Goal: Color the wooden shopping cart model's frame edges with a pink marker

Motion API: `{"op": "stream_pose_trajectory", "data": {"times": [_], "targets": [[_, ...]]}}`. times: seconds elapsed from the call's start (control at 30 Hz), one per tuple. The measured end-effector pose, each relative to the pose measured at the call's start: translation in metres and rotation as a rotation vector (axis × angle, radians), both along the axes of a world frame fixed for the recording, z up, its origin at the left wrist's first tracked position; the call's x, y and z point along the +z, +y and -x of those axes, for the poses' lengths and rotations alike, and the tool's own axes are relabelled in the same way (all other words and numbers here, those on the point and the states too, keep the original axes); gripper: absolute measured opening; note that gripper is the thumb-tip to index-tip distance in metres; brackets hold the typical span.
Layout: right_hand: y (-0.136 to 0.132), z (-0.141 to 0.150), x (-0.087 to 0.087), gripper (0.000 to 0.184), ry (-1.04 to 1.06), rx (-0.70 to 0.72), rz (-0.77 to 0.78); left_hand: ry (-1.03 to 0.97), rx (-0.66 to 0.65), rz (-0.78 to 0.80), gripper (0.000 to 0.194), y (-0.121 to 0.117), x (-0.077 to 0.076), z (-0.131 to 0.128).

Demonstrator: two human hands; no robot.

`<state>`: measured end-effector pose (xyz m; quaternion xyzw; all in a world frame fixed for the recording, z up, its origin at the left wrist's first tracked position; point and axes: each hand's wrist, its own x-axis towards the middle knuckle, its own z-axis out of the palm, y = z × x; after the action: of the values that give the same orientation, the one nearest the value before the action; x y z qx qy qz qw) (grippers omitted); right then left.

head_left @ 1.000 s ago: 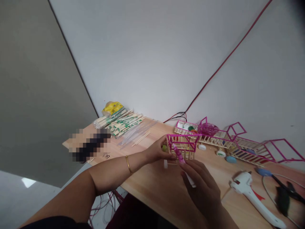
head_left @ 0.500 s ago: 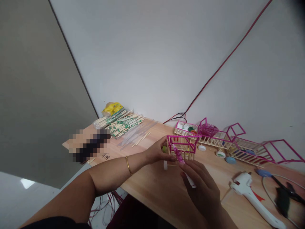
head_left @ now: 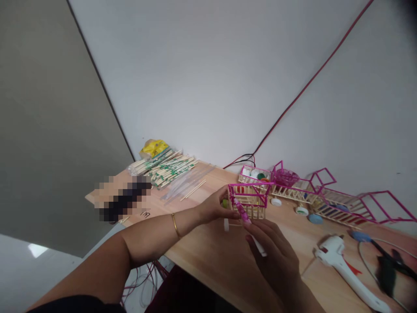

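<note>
My left hand (head_left: 213, 205) grips the left side of a small cart of wooden sticks with pink-painted edges (head_left: 252, 198), holding it just above the wooden table (head_left: 208, 248). My right hand (head_left: 276, 254) is closed round a pink and white marker pen (head_left: 249, 226), its tip touching the cart's front left post. A small green wheel (head_left: 224, 202) shows beside my left fingers. A gold bangle sits on my left wrist.
More pink-edged stick carts (head_left: 293, 184) line the wall to the right, with bottle caps (head_left: 302, 210) beside them. A white glue gun (head_left: 345, 265) and black scissors (head_left: 391, 265) lie at right. Bundles of chopsticks (head_left: 166, 168) and a yellow packet (head_left: 153, 148) lie at far left.
The pen tip has shifted slightly along the cart's post; the cart and both hands have barely moved.
</note>
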<state>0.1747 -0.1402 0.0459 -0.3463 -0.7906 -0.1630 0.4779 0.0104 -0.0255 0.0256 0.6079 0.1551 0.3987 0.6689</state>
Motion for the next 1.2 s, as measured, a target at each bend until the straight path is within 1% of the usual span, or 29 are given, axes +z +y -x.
{"op": "stream_pose_trajectory", "data": {"times": [0.1,0.27,0.43,0.6,0.67,0.83,1.0,1.1,1.2], "targets": [[0.001,0.001,0.001,0.034,-0.013,-0.005,-0.001,0.008,0.035,-0.021,0.079,0.001,-0.002,0.001],[-0.001,0.000,0.002,0.030,-0.005,-0.011,-0.005,-0.001,0.054,0.011,0.081,0.002,-0.003,0.000],[-0.003,0.000,0.003,0.032,0.023,0.012,0.039,0.039,0.119,-0.026,0.086,0.002,-0.001,0.001],[-0.003,-0.002,0.002,0.029,0.012,-0.012,0.067,0.060,0.126,-0.047,0.086,0.002,0.002,0.003],[-0.003,-0.005,0.003,0.027,0.009,-0.039,0.062,0.069,0.139,-0.034,0.087,0.000,0.004,0.003],[-0.004,-0.014,0.006,0.019,0.023,-0.164,0.025,0.034,0.195,-0.014,0.086,-0.002,0.010,0.001],[-0.003,-0.022,0.008,0.013,0.045,-0.280,0.041,0.065,0.207,-0.039,0.094,0.003,0.009,0.004],[-0.002,-0.019,0.006,0.014,0.048,-0.261,0.035,0.087,0.218,-0.060,0.095,0.002,0.009,0.005],[-0.003,-0.008,0.004,0.020,0.043,-0.163,0.046,0.113,0.234,-0.071,0.093,-0.002,0.013,0.004]]}}
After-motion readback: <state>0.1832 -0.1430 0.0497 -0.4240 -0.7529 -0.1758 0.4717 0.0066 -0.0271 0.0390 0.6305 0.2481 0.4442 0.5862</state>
